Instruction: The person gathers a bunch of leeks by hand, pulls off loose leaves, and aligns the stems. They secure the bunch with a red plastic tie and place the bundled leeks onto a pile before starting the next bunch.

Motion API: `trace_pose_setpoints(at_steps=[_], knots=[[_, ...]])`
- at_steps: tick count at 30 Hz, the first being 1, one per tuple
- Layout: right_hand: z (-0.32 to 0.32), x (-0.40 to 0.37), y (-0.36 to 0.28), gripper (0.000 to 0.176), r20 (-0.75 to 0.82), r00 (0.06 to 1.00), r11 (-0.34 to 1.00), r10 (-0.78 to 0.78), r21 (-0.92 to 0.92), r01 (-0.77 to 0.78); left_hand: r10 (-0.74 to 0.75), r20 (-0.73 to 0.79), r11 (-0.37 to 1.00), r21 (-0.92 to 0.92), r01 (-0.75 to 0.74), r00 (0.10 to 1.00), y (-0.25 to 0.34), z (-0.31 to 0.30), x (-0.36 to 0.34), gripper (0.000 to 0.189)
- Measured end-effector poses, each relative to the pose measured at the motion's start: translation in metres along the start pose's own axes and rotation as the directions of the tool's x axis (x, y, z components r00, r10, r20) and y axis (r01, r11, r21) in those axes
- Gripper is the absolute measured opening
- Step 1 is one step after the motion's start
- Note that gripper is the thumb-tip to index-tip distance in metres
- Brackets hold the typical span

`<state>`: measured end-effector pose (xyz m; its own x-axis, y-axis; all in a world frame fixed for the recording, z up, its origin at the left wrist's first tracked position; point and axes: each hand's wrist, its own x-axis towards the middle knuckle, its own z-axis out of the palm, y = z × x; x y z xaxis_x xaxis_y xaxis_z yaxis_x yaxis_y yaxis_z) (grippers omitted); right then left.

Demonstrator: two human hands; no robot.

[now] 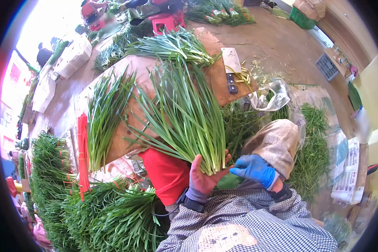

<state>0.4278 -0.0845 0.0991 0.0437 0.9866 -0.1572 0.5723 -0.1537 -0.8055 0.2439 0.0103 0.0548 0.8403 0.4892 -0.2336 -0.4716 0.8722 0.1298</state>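
Note:
My left hand (202, 175), bare, is closed around the pale stem ends of a big bunch of garlic chives (189, 113). The long green leaves fan out away from me across a brown board (134, 101). To its right is my right hand (256, 170) in a blue glove, fingers bent together close to the left fingertips and stem ends; anything in them is hidden. A smaller bunch of chives (109, 113) lies at the board's left, and another bunch (174, 46) at its far side. A cleaver (231, 67) with a dark handle rests on the right edge.
Red ties (83, 155) hang at the board's left edge. Stacked chive bundles (126, 218) stand at lower left. Loose greens (308, 147) lie on sheeting at right, near a clear plastic bag (275, 96). A pink stool (166, 23) and other people are farther back.

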Motion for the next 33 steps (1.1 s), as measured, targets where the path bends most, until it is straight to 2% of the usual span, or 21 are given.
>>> trace_pose_setpoints(at_steps=[4,6,8,10,12,14,16,18,19,20,23,26,28,30,31,33], knots=[[0.025,0.024,0.0,0.021,-0.1,0.992,0.996,-0.083,-0.03,0.08,0.029,-0.045,1.0,0.01,-0.028,0.999,-0.003,-0.007,0.001,0.067],[0.041,0.028,0.003,0.019,-0.175,0.973,0.988,-0.149,0.018,0.155,0.05,-0.028,0.998,0.025,-0.05,0.998,-0.003,-0.009,0.001,0.065],[0.045,0.028,0.002,0.016,-0.173,0.974,0.989,-0.146,-0.014,0.146,0.052,0.018,0.994,0.096,-0.054,0.998,-0.003,-0.006,-0.001,0.063],[0.041,0.027,-0.003,0.014,-0.116,0.985,0.992,-0.127,-0.027,0.125,0.07,0.035,0.992,0.103,-0.073,0.997,-0.008,-0.02,0.0,0.059],[0.03,0.023,-0.014,0.014,-0.061,0.992,0.993,-0.114,-0.035,0.112,0.044,0.021,0.977,0.207,-0.048,0.999,-0.009,-0.029,0.004,0.055],[0.021,0.02,-0.016,0.016,0.079,0.997,1.0,-0.005,0.015,0.004,0.024,-0.01,0.99,0.142,-0.022,1.0,-0.008,-0.031,0.004,0.051],[0.015,0.022,-0.006,0.017,0.04,0.998,0.996,-0.046,0.073,0.043,0.007,-0.078,0.995,0.101,0.001,0.997,-0.006,-0.024,-0.001,0.047],[0.013,0.026,0.002,0.018,-0.118,0.992,0.986,0.044,0.163,-0.024,-0.012,-0.109,0.991,0.13,0.026,0.994,-0.003,-0.021,-0.002,0.043],[0.009,0.028,0.0,0.017,-0.197,0.98,0.992,0.006,0.128,0.02,-0.009,-0.092,0.996,0.091,0.018,0.996,-0.005,-0.021,-0.002,0.042],[0.007,0.032,0.001,0.017,-0.195,0.981,0.992,0.0,0.126,0.025,-0.008,-0.074,0.999,0.05,0.011,0.997,-0.006,-0.02,-0.002,0.041],[0.004,0.042,0.0,0.021,-0.236,0.971,0.996,-0.029,-0.083,0.009,-0.01,-0.11,1.0,0.013,0.011,0.994,-0.007,-0.023,-0.003,0.033],[0.005,0.058,-0.011,0.027,-0.297,0.951,0.997,-0.081,-0.04,0.072,0.003,-0.146,1.0,-0.017,-0.005,0.989,-0.01,-0.027,-0.003,0.03],[0.007,0.074,-0.013,0.03,-0.298,0.953,0.998,-0.058,-0.009,0.058,0.009,-0.176,1.0,-0.011,-0.011,0.984,-0.009,-0.019,-0.005,0.029],[0.009,0.088,-0.017,0.025,-0.36,0.925,0.991,-0.123,-0.101,0.093,0.082,-0.261,0.992,0.113,-0.053,0.962,-0.008,-0.002,-0.005,0.022],[0.01,0.092,-0.016,0.023,-0.348,0.925,0.986,-0.155,-0.12,0.12,0.077,-0.267,0.993,0.112,-0.048,0.961,-0.008,0.0,-0.006,0.022],[0.015,0.097,-0.006,0.021,-0.349,0.925,0.988,-0.152,-0.065,0.138,0.116,-0.268,0.975,0.217,-0.057,0.956,-0.007,0.002,-0.007,0.024]])
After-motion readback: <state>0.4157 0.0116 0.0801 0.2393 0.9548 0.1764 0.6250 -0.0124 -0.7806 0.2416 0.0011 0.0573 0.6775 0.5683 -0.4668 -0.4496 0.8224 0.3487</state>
